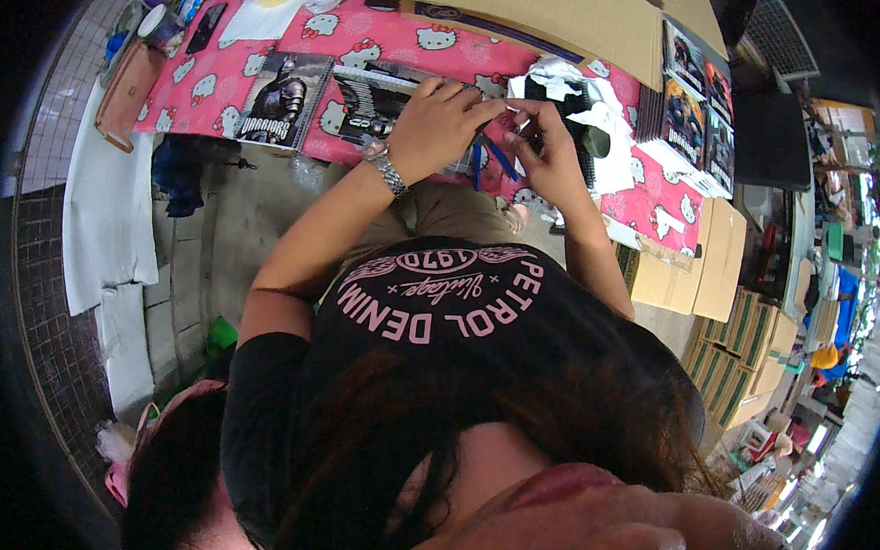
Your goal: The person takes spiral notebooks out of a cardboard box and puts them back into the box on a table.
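Observation:
In front of me a spiral notebook (361, 107) with a dark printed cover lies at the table's near edge. My left hand (443, 125), a metal watch at its wrist, bends over the right end of this notebook and grips it. The thumb reaches toward my right hand (546, 148). Thumb and fingers of my right hand close in a pinch at the notebook's right side; what they hold is too small to make out. Blue strips (498, 159) hang below, between the two hands. A second spiral notebook (283, 97) lies flat to the left.
Black binding coils (588, 144) lie on white paper (614, 136) just right of my right hand. Further right stand stacked notebooks (686, 119). Cardboard (527, 8) borders the far side. A phone (206, 28) and a brown pouch (131, 92) lie at left; cardboard boxes (743, 344) stand at right.

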The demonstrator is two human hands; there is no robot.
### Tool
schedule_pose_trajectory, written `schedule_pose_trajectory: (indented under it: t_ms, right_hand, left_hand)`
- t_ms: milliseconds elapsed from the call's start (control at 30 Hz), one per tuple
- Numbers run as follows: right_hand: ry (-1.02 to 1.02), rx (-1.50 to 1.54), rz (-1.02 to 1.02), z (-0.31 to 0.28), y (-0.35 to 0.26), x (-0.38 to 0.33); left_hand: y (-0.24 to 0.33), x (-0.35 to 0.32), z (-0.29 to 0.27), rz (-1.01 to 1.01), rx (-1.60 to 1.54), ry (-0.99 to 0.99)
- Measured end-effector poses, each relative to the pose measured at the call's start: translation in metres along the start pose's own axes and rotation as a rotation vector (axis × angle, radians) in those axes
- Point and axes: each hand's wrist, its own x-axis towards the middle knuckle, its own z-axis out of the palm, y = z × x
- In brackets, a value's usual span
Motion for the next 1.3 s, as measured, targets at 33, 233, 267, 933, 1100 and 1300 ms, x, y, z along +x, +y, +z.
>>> schedule_pose_trajectory:
  t_ms: [33, 233, 267, 933, 1100, 1300]
  right_hand:
    - [-0.032, 0.023, 0.129, -0.003, -0.01, -0.001]
    - [0.02, -0.243, -0.041, 0.009, -0.022, 0.005]
    - [-0.04, -0.093, 0.137, 0.006, -0.024, 0.007]
    - [-0.257, -0.734, 0.41, -0.08, 0.173, 0.01]
    - [-0.393, 0.803, 0.089, -0.027, 0.028, 0.032]
    - [-0.6, 0.856, 0.095, -0.028, 0.019, 0.046]
  left_hand:
    - [0.001, 0.0, -0.001, -0.006, 0.002, -0.004]
    - [-0.004, -0.003, 0.003, 0.001, -0.044, -0.011]
    - [-0.005, -0.005, 0.002, -0.004, -0.069, -0.021]
    - [-0.025, -0.028, -0.006, -0.22, -0.106, 0.036]
    - [-0.025, -0.032, -0.011, -0.232, -0.045, 0.006]
    - [-0.023, -0.03, -0.015, -0.164, -0.08, -0.003]
